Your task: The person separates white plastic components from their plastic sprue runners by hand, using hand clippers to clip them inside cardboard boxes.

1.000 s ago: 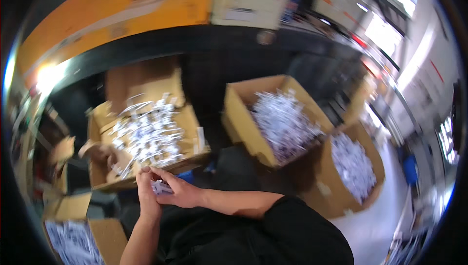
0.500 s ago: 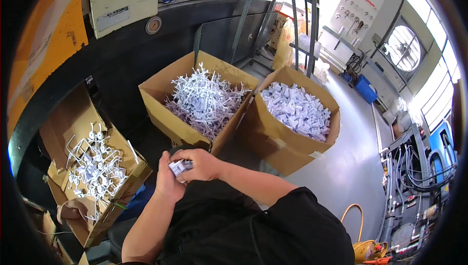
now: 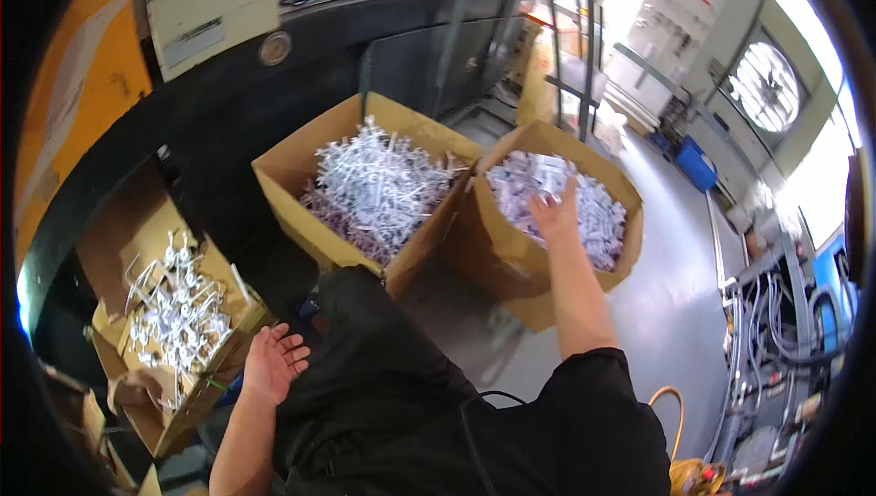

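Observation:
My right hand (image 3: 554, 215) reaches over the right cardboard box (image 3: 511, 263), fingers spread and nothing gripped. Just past its fingertips, small white plastic pieces (image 3: 598, 222) fill that box in a loose heap. Palm up and empty, my left hand (image 3: 274, 364) has its fingers apart beside a low cardboard box (image 3: 239, 336) on the left. White bent-wire and round plastic parts (image 3: 178, 313) lie tangled inside the low box. The middle cardboard box (image 3: 292, 208) holds a tall pile of white branched plastic pieces (image 3: 374, 181).
Behind the boxes runs a black machine side (image 3: 219, 113) with a round gauge (image 3: 274, 49). A dark metal frame (image 3: 589, 49) stands behind the right box. Hoses and cables (image 3: 766, 323) crowd the far right, and a blue bin (image 3: 695, 167) sits farther back.
My hands have come apart. The right one has moved up and right over the right box and let go of the small white plastic piece; the left has dropped down and left, opening.

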The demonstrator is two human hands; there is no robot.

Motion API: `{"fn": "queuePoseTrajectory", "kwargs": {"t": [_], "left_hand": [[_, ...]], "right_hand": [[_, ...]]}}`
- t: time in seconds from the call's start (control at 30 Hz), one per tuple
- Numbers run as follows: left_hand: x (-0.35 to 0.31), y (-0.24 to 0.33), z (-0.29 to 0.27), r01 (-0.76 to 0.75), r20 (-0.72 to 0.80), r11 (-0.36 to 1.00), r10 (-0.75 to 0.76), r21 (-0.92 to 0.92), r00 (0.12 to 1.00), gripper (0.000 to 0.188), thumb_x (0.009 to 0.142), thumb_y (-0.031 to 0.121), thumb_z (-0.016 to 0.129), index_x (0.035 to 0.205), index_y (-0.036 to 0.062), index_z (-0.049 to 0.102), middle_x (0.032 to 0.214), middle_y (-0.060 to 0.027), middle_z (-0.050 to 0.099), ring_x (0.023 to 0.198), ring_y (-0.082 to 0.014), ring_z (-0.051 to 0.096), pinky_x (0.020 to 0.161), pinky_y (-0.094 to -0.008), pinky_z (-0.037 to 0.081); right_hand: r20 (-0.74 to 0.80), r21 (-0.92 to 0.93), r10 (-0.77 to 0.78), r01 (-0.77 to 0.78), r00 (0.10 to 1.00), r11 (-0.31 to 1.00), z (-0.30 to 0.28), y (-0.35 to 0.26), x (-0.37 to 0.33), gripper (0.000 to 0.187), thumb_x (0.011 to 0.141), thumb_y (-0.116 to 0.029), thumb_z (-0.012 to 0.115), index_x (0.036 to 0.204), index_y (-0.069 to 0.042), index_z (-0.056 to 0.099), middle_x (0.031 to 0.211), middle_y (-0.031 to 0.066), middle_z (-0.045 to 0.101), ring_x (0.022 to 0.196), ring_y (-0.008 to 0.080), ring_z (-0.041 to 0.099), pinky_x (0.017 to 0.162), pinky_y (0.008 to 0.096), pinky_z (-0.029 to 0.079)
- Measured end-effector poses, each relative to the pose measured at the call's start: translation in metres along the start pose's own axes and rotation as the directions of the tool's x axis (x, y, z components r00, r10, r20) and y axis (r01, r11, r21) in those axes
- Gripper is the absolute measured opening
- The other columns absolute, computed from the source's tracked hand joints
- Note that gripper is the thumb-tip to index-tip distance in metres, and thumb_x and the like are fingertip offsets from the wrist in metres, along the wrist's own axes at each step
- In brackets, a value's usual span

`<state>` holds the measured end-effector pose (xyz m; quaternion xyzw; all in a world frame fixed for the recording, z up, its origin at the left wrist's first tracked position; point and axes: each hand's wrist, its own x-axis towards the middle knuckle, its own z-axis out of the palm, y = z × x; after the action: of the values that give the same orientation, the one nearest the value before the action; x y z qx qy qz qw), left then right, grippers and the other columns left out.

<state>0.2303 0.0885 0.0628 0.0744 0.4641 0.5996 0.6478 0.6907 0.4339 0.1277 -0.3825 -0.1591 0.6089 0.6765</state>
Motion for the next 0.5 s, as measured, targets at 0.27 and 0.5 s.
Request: {"fn": "queuePoseTrajectory", "kwargs": {"t": [0.27,0.5], "left_hand": [[-0.043,0.028,-0.056,-0.199,-0.320,0.979,0.199,0.034,0.926,0.031,0.094,0.030,0.054,0.118,0.0112,0.052,0.097,-0.0050,0.063,0.084,-0.0199,0.062,0.074,-0.0333,0.049],[-0.110,0.049,-0.133,-0.531,-0.615,0.825,0.524,0.193,0.589,0.031,0.093,0.018,0.052,0.122,0.0065,0.049,0.097,-0.0036,0.064,0.082,-0.0130,0.062,0.073,-0.0270,0.048]], "right_hand": [[0.297,-0.597,-0.496,0.564,0.816,0.571,-0.011,0.117,-0.010,0.029,0.090,-0.009,0.056,0.118,0.000,0.056,0.105,0.0081,0.061,0.096,0.0170,0.057,0.087,0.0304,0.046],[0.941,-0.328,0.223,0.846,0.254,0.420,0.141,0.282,-0.172,0.021,0.084,0.002,0.055,0.105,0.001,0.060,0.106,0.0133,0.059,0.098,0.0218,0.060,0.087,0.0316,0.048]]}}
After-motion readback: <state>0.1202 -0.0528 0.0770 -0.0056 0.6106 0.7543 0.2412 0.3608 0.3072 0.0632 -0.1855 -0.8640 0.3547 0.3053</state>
